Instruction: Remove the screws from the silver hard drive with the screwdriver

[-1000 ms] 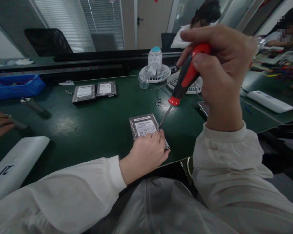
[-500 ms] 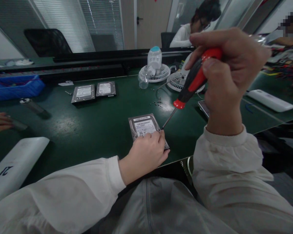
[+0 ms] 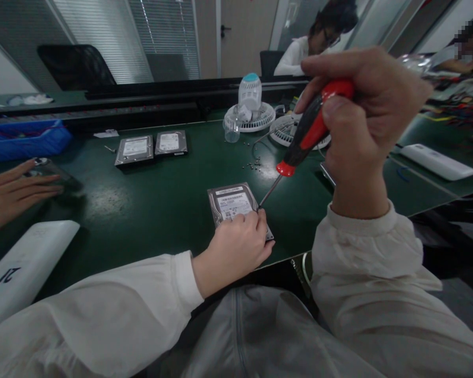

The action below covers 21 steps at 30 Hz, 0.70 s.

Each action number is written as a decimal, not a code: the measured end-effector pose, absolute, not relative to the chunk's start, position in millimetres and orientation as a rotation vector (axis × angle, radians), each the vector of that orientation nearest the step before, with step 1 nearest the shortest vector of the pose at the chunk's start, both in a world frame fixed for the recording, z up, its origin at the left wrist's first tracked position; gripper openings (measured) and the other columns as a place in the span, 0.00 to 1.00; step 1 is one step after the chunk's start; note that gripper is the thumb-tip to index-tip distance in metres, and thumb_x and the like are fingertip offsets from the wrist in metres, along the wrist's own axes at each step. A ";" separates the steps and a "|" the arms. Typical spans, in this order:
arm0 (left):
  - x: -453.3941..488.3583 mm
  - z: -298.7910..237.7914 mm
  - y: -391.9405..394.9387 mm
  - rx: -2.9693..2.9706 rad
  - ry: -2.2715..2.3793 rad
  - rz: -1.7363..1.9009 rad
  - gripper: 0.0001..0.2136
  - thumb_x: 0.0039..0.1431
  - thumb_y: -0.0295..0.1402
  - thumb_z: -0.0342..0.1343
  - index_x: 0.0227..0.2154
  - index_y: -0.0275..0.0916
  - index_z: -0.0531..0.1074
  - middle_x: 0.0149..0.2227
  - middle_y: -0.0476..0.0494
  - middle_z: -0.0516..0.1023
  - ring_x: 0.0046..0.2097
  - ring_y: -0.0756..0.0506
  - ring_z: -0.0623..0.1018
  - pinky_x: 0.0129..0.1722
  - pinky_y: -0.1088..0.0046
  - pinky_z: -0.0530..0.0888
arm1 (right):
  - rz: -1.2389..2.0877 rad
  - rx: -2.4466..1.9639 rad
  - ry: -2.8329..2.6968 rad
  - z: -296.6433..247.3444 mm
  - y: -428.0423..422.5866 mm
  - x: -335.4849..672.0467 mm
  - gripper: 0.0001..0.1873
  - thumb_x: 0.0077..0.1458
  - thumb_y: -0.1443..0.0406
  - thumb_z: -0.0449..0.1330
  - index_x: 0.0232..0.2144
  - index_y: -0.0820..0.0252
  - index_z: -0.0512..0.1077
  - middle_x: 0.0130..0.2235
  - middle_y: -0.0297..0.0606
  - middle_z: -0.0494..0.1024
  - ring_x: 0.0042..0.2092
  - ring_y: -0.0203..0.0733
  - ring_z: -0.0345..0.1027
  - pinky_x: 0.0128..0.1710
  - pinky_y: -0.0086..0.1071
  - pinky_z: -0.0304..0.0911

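Note:
A hard drive [image 3: 233, 202] lies label up on the green table near its front edge. My left hand [image 3: 236, 245] is closed over the drive's near end, its fingers pressed on the top and right side. Raised above the table, my right hand [image 3: 362, 105] grips a red and black screwdriver [image 3: 305, 131] by its handle. The shaft slants down to the left, and its tip is at the drive's right edge beside my left fingertips. What exactly the tip touches is too small to tell.
Behind lie two more hard drives [image 3: 134, 149], several small screws [image 3: 254, 165] and white fan parts [image 3: 250, 113]. A co-worker's hand [image 3: 19, 191] reaches in at left over a clear cylinder. A white casing [image 3: 31, 262] is left front, a blue bin [image 3: 26, 140] back left.
My right hand and the screwdriver have shifted slightly left. The co-worker's hand at left has reached further in, over the cylinder. My left hand and the hard drive stay in place.

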<state>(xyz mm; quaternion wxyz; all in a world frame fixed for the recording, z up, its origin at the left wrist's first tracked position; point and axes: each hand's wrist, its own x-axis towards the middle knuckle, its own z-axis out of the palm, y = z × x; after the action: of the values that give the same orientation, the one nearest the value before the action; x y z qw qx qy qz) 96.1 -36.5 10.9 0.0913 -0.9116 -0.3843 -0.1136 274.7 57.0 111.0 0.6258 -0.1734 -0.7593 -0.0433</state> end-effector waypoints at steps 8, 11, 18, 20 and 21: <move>96.9 10.2 -35.6 -2.715 -1.129 -0.344 0.28 0.68 0.45 0.47 0.60 0.25 0.67 0.41 0.35 0.77 0.35 0.42 0.78 0.26 0.68 0.68 | -0.133 -0.406 -1.744 110.6 58.3 274.6 0.18 0.56 0.66 0.55 0.45 0.59 0.80 0.33 0.34 0.78 0.32 0.34 0.74 0.33 0.32 0.62; 96.7 10.4 -35.5 -2.704 -1.122 -0.353 0.28 0.68 0.45 0.48 0.60 0.25 0.67 0.41 0.36 0.78 0.35 0.42 0.78 0.26 0.68 0.68 | -0.145 -0.394 -1.761 110.9 58.5 275.8 0.18 0.57 0.65 0.55 0.46 0.56 0.80 0.33 0.33 0.78 0.33 0.35 0.74 0.33 0.32 0.63; 96.2 10.7 -36.5 -2.710 -1.135 -0.334 0.28 0.68 0.45 0.47 0.60 0.26 0.67 0.42 0.35 0.78 0.36 0.42 0.79 0.26 0.68 0.68 | -0.142 -0.443 -1.798 113.5 53.7 277.3 0.18 0.58 0.66 0.54 0.47 0.55 0.79 0.35 0.31 0.78 0.34 0.33 0.74 0.34 0.30 0.64; 96.2 10.4 -36.4 -2.708 -1.137 -0.333 0.28 0.68 0.45 0.47 0.60 0.26 0.66 0.42 0.35 0.78 0.36 0.42 0.78 0.26 0.68 0.68 | -0.159 -0.434 -1.821 113.9 53.6 277.9 0.19 0.59 0.66 0.53 0.48 0.56 0.78 0.37 0.32 0.78 0.35 0.32 0.74 0.34 0.30 0.64; 96.2 10.3 -36.3 -2.708 -1.135 -0.332 0.28 0.68 0.45 0.47 0.60 0.26 0.66 0.42 0.35 0.78 0.36 0.43 0.78 0.26 0.69 0.68 | -0.170 -0.440 -1.833 114.2 53.8 278.1 0.19 0.60 0.66 0.53 0.49 0.56 0.78 0.37 0.32 0.78 0.36 0.32 0.74 0.34 0.30 0.64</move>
<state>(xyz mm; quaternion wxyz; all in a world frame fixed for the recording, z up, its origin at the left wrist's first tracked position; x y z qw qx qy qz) 96.2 -36.3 10.3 0.0931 -0.9125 -0.3823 -0.1117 278.1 53.8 114.2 0.5845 -0.1887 -0.7858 -0.0727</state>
